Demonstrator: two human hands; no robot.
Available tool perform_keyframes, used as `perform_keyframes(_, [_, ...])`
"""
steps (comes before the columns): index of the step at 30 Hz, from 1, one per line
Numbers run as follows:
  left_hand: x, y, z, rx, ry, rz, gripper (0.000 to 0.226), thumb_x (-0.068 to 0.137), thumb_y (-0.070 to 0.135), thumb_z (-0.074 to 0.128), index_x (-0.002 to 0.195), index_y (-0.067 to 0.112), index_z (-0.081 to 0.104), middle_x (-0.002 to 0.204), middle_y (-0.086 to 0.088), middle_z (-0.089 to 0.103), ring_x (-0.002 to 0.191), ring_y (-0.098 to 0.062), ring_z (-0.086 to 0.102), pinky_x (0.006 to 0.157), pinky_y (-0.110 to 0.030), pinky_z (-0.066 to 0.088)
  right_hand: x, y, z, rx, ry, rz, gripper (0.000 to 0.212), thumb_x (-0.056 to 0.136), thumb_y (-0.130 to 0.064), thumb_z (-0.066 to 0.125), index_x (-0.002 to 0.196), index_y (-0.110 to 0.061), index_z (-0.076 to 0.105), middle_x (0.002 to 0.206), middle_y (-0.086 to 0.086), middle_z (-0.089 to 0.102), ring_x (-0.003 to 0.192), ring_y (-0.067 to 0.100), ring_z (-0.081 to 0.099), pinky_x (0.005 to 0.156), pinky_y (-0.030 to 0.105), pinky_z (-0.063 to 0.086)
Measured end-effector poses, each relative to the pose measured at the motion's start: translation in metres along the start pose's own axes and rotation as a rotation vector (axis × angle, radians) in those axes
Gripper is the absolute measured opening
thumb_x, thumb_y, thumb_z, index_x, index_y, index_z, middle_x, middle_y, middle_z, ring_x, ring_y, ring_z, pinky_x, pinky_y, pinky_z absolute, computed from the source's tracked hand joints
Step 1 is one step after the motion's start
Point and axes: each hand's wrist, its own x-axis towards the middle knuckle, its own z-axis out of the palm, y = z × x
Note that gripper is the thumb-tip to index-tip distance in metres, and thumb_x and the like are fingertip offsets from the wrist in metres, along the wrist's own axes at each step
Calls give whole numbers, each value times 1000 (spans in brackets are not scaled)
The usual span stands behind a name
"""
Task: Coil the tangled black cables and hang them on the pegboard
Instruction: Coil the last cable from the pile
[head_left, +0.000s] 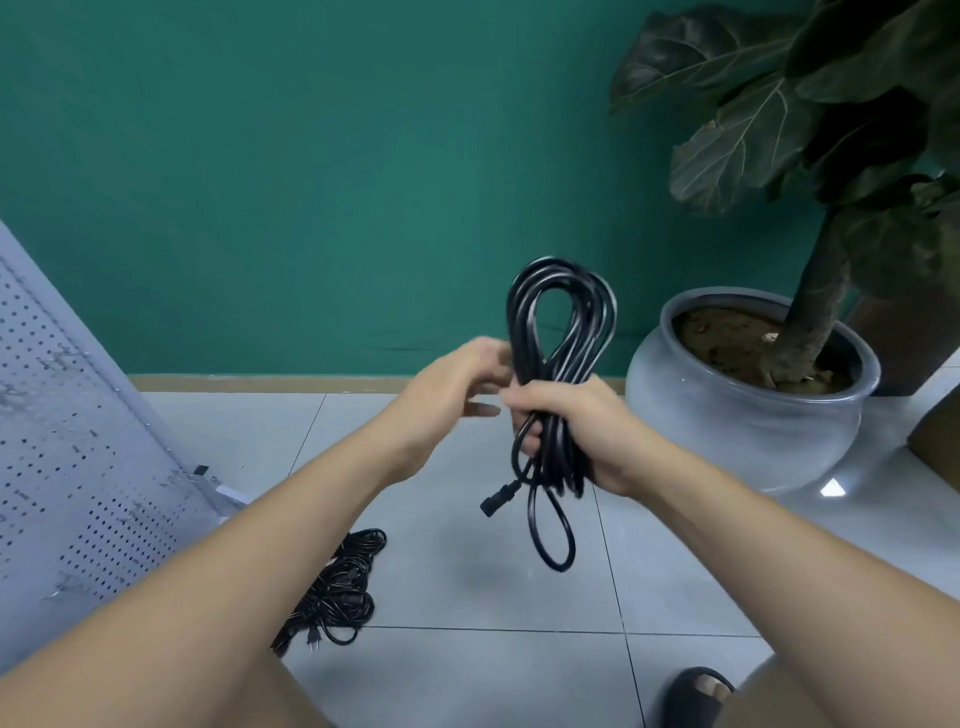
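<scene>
My right hand (576, 431) grips a coiled black cable (558, 322) around its middle, holding it upright in front of me. The coil's upper loops rise above the fist, and a lower loop with a black connector (500, 500) hangs below. My left hand (457, 384) is blurred beside the coil, its fingers touching the strands at the coil's left side. A tangled heap of black cables (340, 592) lies on the floor tiles by my left forearm. The grey pegboard (78, 467) leans at the far left, with small metal hooks on it.
A large grey ceramic pot (748, 415) with a big-leafed plant stands on the floor at the right, close to the coil. A teal wall runs behind. My foot in a black sandal (696, 696) shows at the bottom right.
</scene>
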Motion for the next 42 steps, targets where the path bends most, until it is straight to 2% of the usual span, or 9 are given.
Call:
perform_keyframes(5, [-11, -27, 17, 504, -260, 19, 48, 101, 13, 53, 132, 49, 60, 131, 34, 65, 111, -6, 67, 104, -31, 52, 0, -9, -27, -6, -80, -35, 33, 99, -15, 66, 72, -11, 47, 69, 12, 35, 59, 23, 38, 56, 32, 33])
perform_keyframes(8, [-6, -34, 17, 529, -239, 101, 28, 104, 26, 67, 129, 38, 64, 129, 25, 69, 106, 16, 62, 98, -9, 44, -1, -10, -31, 6, -122, -4, 37, 98, -22, 66, 71, -11, 44, 67, 11, 37, 57, 24, 39, 57, 34, 35])
perform_keyframes(12, [4, -42, 5, 459, -202, 80, 10, 98, 30, 75, 107, 26, 71, 110, 4, 78, 105, -14, 71, 104, -47, 54, -4, -10, -29, 15, -105, 3, 37, 93, -25, 69, 69, -10, 46, 65, 10, 38, 55, 23, 40, 51, 31, 41])
perform_keyframes(20, [16, -43, -27, 789, -106, 50, 13, 101, 34, 71, 89, 38, 70, 83, 14, 74, 68, -12, 60, 61, -28, 45, -1, -14, -38, 53, 19, -81, 34, 92, -18, 69, 70, -11, 45, 71, 11, 32, 59, 24, 37, 57, 29, 40])
perform_keyframes(30, [26, -79, -46, 1166, -201, -248, 24, 104, 30, 68, 82, 30, 60, 89, 6, 62, 87, -24, 58, 70, -32, 44, -4, -16, -40, 83, 64, -82, 36, 98, -12, 65, 70, -11, 43, 70, 10, 31, 59, 23, 33, 60, 32, 30])
perform_keyframes(32, [25, -84, -44, 1126, -228, -264, 6, 103, 30, 69, 108, 32, 70, 114, 5, 67, 103, -23, 63, 84, -34, 51, -4, -16, -39, 105, 60, -72, 35, 96, -14, 66, 70, -12, 43, 70, 9, 31, 59, 22, 33, 59, 31, 30])
perform_keyframes(35, [21, -86, -26, 921, -283, -180, 59, 97, 32, 78, 148, 43, 51, 147, 10, 56, 129, -16, 58, 105, -37, 51, -3, -13, -36, 131, 54, -62, 34, 92, -16, 69, 70, -12, 44, 69, 9, 31, 59, 22, 33, 59, 31, 29])
perform_keyframes(39, [10, -69, 19, 588, -279, 28, 85, 86, 36, 86, 155, 49, 38, 156, 23, 48, 141, -2, 48, 117, -33, 42, -2, -11, -31, 123, 47, -50, 35, 95, -16, 68, 67, -12, 48, 70, 9, 32, 58, 21, 36, 58, 30, 33])
perform_keyframes(42, [-4, -58, 49, 269, -347, -35, 65, 91, 31, 85, 144, 48, 53, 145, 30, 58, 137, 10, 49, 124, -33, 36, -1, -11, -27, 163, 50, -19, 33, 93, -18, 70, 69, -14, 47, 68, 7, 34, 56, 19, 37, 58, 30, 33])
